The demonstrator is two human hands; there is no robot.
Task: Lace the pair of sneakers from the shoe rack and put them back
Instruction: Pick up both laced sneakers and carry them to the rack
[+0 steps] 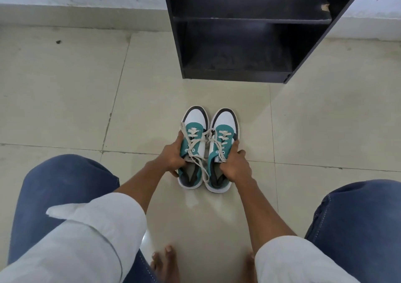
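Bare toes (166, 261) are seen at 6 o'clock. Left hand (171, 155) and right hand (235, 163) are clasped round sneakers (208, 148) on floor (65, 98). Loose laces (202, 143) could be snagged or trailed en route to shoe rack (238, 48) at 12.

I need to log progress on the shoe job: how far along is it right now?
Done, apparently: both sneakers carry crisscrossed laces, though the ends hang loose and untied. In hand: the left hand grips the left sneaker and the right hand the right sneaker, side by side on the floor. Left: returning them to the shoe rack, whose visible shelves hold nothing.
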